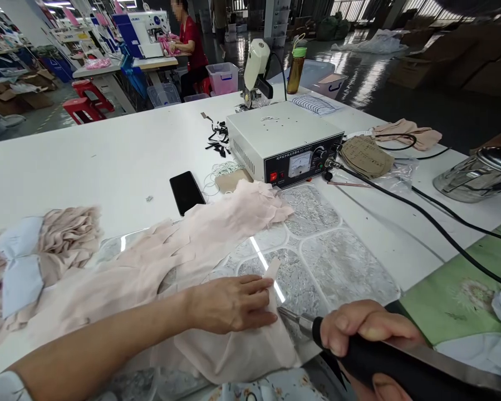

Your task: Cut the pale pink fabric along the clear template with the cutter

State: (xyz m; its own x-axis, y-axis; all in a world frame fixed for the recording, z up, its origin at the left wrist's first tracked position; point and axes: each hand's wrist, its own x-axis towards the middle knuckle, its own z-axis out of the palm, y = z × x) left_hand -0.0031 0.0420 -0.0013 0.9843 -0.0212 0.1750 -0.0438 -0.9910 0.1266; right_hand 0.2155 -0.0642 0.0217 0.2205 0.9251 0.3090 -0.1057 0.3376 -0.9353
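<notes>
My left hand (234, 303) lies flat, fingers together and stretched out, pressing a pale pink fabric piece (237, 348) onto a scratched glass plate (338, 267). My right hand (369, 334) is wrapped round the black handle of a cutting tool (401, 367). Its metal tip (294, 320) touches the fabric edge just beside my left fingertips. A black cable (421, 214) runs from the tool to a white control box (284, 145) with a dial and red switch.
More pink fabric pieces (200, 234) are spread left of the plate, with a stack (67, 234) at far left. A black phone (186, 192), a metal kettle (476, 175), a bottle (296, 69) and a green patterned cloth (463, 289) are around. Another person sits at a sewing machine behind.
</notes>
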